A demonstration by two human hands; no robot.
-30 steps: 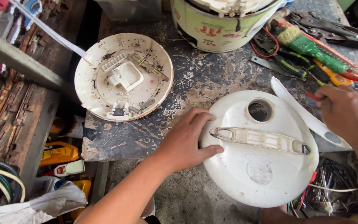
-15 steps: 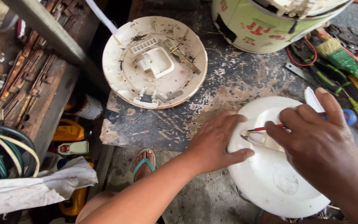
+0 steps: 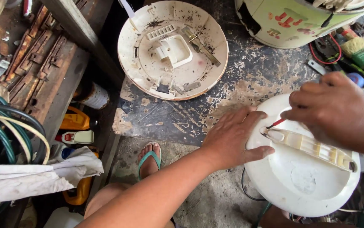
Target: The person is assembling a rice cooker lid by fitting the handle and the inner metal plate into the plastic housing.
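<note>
lid: white round appliance lid (image 3: 304,181), lower right of frame, laid on the scarred black bench top (image 3: 249,80) with its near edge overhanging the bench edge; a pale translucent handle bar (image 3: 312,145) runs across it.
left hand: left hand (image 3: 232,137) is pressed flat on the lid's left rim, fingers spread wide, thumb laid on the lid surface. Nothing is gripped; the lid is only pinned down.
right hand: right hand (image 3: 338,112) is closed narrow around a thin red-shafted tool (image 3: 275,123), probably a small screwdriver; its tip is set at the left end of the handle bar. The handle is hidden in the fist.
risk, slip: the tip is aimed toward the left thumb, just beside it. If it is forced and skips out, the thumb is likely jabbed.
risk, tip-over: the lid overhangs the bench; downward load on the near side could flip it off, judged from how little is supported.
risk, crack: the handle bar looks like aged plastic; prying at its end could snap it.
risk, lost parts: a loosened screw could roll off toward the sandalled foot (image 3: 149,159) below.
nearby: upturned round inner plate (image 3: 172,48), upper centre; pale green cooker body (image 3: 304,21), upper right; green-handled brush (image 3: 361,52), right edge, well apart from the hands.
</note>
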